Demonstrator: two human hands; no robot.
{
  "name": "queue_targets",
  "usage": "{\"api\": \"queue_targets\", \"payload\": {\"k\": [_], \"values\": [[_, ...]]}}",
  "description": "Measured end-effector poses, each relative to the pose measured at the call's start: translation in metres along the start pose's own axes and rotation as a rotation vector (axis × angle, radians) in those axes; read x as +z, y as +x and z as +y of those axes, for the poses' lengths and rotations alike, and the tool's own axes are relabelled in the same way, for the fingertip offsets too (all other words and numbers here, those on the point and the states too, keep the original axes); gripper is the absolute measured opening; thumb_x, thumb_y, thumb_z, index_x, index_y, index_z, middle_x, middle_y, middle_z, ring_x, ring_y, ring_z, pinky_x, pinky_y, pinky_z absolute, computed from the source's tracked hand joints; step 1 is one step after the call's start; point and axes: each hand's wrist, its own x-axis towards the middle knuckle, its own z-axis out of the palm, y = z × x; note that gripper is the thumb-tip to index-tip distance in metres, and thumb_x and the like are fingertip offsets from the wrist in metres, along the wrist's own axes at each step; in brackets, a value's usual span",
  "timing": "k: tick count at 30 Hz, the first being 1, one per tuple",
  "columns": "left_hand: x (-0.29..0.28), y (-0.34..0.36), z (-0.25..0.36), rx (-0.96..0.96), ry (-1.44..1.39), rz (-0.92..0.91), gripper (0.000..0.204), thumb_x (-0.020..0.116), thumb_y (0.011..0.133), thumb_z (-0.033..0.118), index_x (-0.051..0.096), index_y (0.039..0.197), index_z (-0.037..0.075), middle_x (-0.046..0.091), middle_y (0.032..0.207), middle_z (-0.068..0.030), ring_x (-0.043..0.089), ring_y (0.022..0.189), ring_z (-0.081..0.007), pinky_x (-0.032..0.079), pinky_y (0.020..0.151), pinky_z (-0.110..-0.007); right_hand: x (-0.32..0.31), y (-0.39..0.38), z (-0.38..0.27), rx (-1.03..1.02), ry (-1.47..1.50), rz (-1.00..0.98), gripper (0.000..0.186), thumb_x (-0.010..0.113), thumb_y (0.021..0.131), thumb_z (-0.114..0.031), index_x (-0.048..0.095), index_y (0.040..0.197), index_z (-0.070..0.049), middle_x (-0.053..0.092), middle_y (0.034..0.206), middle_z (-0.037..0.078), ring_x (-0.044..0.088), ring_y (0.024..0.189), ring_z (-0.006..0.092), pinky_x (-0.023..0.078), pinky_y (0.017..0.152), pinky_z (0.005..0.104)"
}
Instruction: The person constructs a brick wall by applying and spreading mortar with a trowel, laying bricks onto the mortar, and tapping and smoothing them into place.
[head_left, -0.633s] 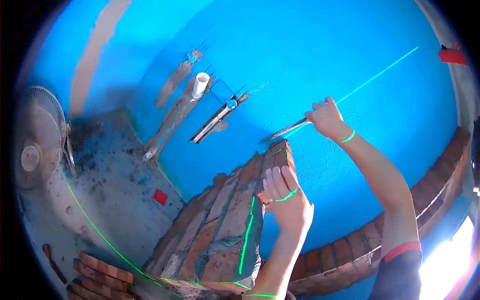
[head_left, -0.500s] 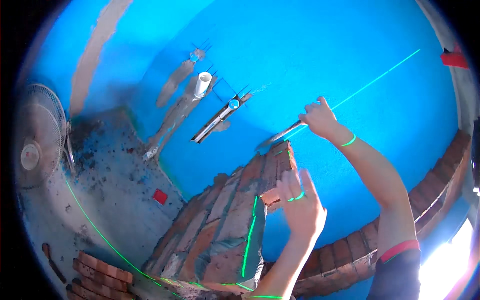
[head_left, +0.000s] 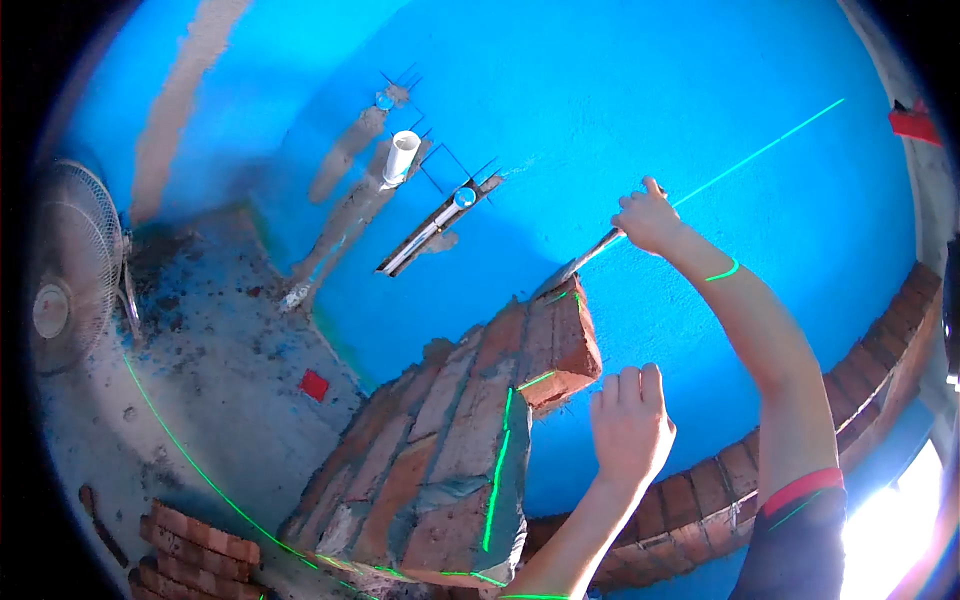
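My right hand [head_left: 648, 218] is wrapped round the handle of a trowel [head_left: 600, 247]. Its blade slants down to the top end of a brick wall [head_left: 440, 430] and touches or nearly touches the upper edge of the top brick [head_left: 562, 345]. Below and to the right of that brick, my left hand [head_left: 632, 425] is raised, apart from the wall. Its fingers are curled in and nothing shows in them, though the palm side is hidden. Grey mortar fills the joints between the bricks. Green laser lines cross the wall's end, and one runs over the blue wall [head_left: 760, 300] behind.
A fan [head_left: 75, 270] stands at the far left. Stacked bricks [head_left: 195, 550] are at lower left, and a red square [head_left: 314, 385] lies on the dusty floor. White pipes [head_left: 402, 155] come out of the blue wall. A brick row [head_left: 690, 505] curves along the right.
My left hand has moved right and away from the top brick, its spread fingers now curled. My right hand has shifted slightly up and right with the trowel, whose blade now tilts more steeply.
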Motion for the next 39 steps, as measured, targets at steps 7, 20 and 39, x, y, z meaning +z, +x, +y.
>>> {"api": "queue_targets", "payload": {"k": [7, 20, 39], "values": [[-0.006, 0.004, 0.002, 0.006, 0.005, 0.003, 0.033, 0.066, 0.074, 0.003, 0.057, 0.106, 0.004, 0.056, 0.093, -0.0106, 0.056, 0.085, -0.0273, 0.044, 0.072, -0.04, 0.001, -0.007, 0.016, 0.019, -0.02, -0.118, 0.018, 0.058, 0.09, -0.016, 0.073, 0.095, -0.026, 0.066, 0.095, 0.004, 0.065, 0.1, 0.0242, 0.032, 0.101, 0.0551], [-0.013, 0.008, 0.009, 0.013, -0.085, 0.001, 0.034, 0.065, 0.074, 0.0, 0.058, 0.107, 0.002, 0.056, 0.092, -0.0116, 0.056, 0.085, -0.0274, 0.046, 0.072, -0.039, -0.003, -0.046, 0.08, 0.184, 0.173, -0.141, 0.015, 0.058, 0.094, -0.022, 0.071, 0.1, -0.027, 0.063, 0.094, 0.005, 0.061, 0.103, 0.0247, 0.034, 0.096, 0.0541], [-0.008, 0.003, 0.011, 0.022, -0.124, -0.058, 0.028, 0.067, 0.068, 0.001, 0.055, 0.092, 0.004, 0.052, 0.086, -0.0098, 0.056, 0.081, -0.0261, 0.049, 0.064, -0.036, 0.01, 0.004, 0.01, 0.146, 0.305, -0.32, 0.024, 0.05, 0.097, -0.031, 0.07, 0.108, -0.025, 0.067, 0.106, 0.008, 0.06, 0.113, 0.028, 0.026, 0.106, 0.0642]]}}
